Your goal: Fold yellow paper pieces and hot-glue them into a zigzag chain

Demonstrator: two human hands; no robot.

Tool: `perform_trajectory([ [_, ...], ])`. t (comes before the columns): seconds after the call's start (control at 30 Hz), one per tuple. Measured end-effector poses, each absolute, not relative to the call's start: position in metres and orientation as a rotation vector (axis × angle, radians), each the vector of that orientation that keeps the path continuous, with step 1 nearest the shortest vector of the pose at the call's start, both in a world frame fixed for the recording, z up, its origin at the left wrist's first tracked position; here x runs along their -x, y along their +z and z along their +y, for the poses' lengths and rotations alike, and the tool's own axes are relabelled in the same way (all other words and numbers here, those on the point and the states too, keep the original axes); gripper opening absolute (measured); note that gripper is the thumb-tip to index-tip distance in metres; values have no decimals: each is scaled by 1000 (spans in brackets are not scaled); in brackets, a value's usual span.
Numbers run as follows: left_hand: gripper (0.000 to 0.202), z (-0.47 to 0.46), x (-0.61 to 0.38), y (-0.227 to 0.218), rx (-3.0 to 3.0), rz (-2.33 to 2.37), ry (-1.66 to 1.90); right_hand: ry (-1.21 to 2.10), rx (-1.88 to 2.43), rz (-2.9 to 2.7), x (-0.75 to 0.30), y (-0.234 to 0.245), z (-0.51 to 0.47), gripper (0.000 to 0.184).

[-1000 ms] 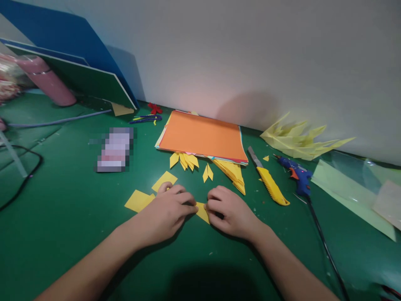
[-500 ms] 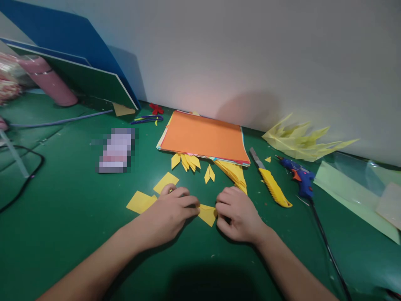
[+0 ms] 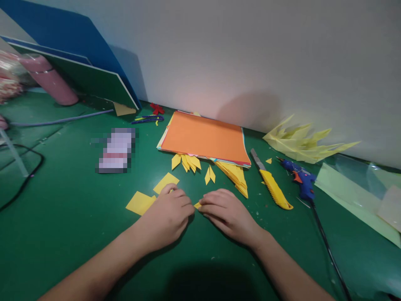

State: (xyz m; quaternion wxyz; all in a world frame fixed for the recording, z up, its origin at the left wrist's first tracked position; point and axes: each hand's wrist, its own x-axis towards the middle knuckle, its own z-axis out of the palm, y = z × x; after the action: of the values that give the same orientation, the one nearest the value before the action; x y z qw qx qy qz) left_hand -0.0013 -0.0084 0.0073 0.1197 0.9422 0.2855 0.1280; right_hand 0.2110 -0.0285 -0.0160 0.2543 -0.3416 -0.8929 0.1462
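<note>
My left hand (image 3: pixel 169 213) and my right hand (image 3: pixel 224 213) rest on the green mat (image 3: pixel 62 209), fingertips meeting over a small yellow paper piece (image 3: pixel 197 205). Only a sliver of that piece shows between them; both hands have fingers curled and pressed down on it. Two flat yellow paper squares (image 3: pixel 140 202) lie just left of my left hand. Folded yellow petal shapes (image 3: pixel 188 161) and a stack of folded yellow pieces (image 3: pixel 235 174) sit beyond my hands, in front of an orange-topped paper stack (image 3: pixel 205 137).
A yellow utility knife (image 3: pixel 272 185) and a blue glue gun (image 3: pixel 299 179) with its cord lie to the right. Pale yellow pointed paper shapes (image 3: pixel 300 140) lean by the wall. Blue and green boards (image 3: pixel 69 62), a pink cylinder (image 3: pixel 50 81) and cables sit at left.
My right hand slid left, covering most of the yellow piece that showed between my hands half a second ago. My left hand stayed nearly still.
</note>
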Motion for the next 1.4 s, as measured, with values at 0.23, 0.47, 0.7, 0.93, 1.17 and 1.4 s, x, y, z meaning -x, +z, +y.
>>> perform_trajectory([
  [0.23, 27, 0, 2, 0, -2676, 791, 460, 471, 844, -2419, -215, -16, -27, 24],
  [0.47, 27, 3, 6, 2, -2659, 616, 383, 712, 849, -2366, -215, -12, -26, 13],
  [0.7, 27, 4, 5, 5, -2645, 602, 358, 491, 856, -2376, -217, -16, -26, 19],
  [0.93, 22, 4, 3, 8, -2562, 644, 394, 464, 850, -2399, -214, -14, -27, 19],
  [1.17, 17, 3, 0, 5, -2576, 698, 381, 430, 854, -2430, -211, -14, -28, 16],
  [1.4, 10, 1, -5, 0, -2533, 798, 445, 391, 884, -2439, -209, -15, -29, 17],
])
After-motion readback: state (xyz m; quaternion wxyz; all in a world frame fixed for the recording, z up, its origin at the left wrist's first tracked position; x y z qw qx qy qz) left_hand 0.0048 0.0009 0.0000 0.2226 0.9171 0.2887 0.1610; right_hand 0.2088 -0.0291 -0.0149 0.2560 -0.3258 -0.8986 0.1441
